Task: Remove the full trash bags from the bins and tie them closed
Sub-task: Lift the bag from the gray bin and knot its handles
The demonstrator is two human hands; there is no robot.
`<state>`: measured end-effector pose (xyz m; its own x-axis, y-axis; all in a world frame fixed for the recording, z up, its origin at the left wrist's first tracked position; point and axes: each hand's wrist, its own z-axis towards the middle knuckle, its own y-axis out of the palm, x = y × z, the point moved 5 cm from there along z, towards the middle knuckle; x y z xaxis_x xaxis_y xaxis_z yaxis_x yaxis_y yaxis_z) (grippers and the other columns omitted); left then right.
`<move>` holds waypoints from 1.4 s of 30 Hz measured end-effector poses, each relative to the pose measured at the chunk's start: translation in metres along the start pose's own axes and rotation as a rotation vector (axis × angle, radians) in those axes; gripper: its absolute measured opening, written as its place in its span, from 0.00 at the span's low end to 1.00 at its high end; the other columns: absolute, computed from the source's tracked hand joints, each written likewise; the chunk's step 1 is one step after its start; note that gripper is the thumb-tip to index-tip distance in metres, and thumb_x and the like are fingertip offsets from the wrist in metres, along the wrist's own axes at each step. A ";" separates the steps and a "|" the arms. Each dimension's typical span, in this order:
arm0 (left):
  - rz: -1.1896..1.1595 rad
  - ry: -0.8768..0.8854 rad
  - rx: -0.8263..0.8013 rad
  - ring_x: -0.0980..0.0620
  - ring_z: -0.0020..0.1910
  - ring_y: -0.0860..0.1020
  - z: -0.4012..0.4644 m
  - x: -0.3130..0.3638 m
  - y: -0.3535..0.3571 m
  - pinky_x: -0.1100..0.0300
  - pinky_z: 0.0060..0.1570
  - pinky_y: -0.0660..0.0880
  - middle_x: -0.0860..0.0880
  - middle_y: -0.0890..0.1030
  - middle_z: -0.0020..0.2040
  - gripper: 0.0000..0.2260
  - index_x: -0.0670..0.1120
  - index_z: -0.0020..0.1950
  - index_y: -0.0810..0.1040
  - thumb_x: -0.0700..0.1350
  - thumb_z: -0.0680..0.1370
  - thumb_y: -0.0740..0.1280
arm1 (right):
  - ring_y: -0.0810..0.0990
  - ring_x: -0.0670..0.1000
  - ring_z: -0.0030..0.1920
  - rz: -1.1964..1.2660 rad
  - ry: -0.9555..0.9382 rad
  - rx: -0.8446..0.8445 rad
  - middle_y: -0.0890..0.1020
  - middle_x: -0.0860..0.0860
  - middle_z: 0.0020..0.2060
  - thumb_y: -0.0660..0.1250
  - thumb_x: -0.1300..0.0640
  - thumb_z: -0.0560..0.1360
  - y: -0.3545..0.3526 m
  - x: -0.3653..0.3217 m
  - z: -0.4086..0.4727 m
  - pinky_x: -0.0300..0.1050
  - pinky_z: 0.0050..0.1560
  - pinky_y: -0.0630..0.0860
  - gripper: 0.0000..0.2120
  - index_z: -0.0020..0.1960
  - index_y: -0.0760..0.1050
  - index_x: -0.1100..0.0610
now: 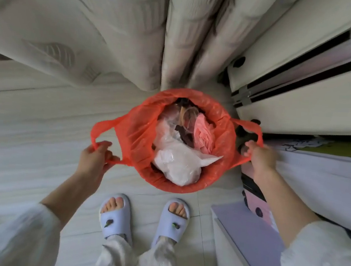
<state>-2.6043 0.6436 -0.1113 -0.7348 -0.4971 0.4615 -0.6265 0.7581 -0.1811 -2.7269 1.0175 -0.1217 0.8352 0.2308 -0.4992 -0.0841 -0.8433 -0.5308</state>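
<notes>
An orange-red plastic trash bag stands open on the floor in front of my feet, its rim folded over a round bin that stays hidden beneath it. Crumpled white plastic, pink paper and dark scraps fill it. My left hand grips the bag's left handle loop, pulled out to the left. My right hand grips the right handle loop, pulled out to the right.
Pale curtains hang just behind the bag. A white cabinet with dark slots stands at the right, with a bed edge and patterned bedding below it. My slippered feet stand on light floor tiles.
</notes>
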 end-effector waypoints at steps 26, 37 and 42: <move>0.213 0.340 -0.520 0.55 0.32 0.74 -0.274 0.194 0.061 0.62 0.36 0.73 0.49 0.72 0.33 0.09 0.50 0.40 0.71 0.41 0.79 0.57 | 0.74 0.50 0.35 0.121 -0.281 -0.310 0.71 0.53 0.29 0.59 0.65 0.76 -0.122 -0.209 -0.255 0.53 0.60 0.71 0.12 0.36 0.75 0.57; 0.151 0.501 -0.625 0.55 0.31 0.80 -0.373 0.270 0.063 0.58 0.38 0.74 0.47 0.75 0.35 0.06 0.48 0.42 0.68 0.43 0.79 0.58 | 0.77 0.48 0.38 0.344 -0.527 -0.213 0.77 0.50 0.32 0.59 0.59 0.79 -0.174 -0.293 -0.339 0.48 0.54 0.72 0.13 0.38 0.77 0.53; 0.338 0.693 -0.686 0.54 0.33 0.78 -0.416 0.289 0.039 0.59 0.39 0.77 0.48 0.75 0.35 0.02 0.46 0.48 0.70 0.40 0.77 0.62 | 0.77 0.52 0.42 0.278 -0.645 -0.232 0.78 0.52 0.33 0.59 0.60 0.78 -0.199 -0.297 -0.396 0.52 0.56 0.73 0.12 0.40 0.77 0.54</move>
<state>-2.7326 0.7048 0.3761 -0.3975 -0.0253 0.9172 0.0281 0.9988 0.0397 -2.7431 0.9244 0.4033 0.3088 0.1730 -0.9353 -0.0687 -0.9767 -0.2034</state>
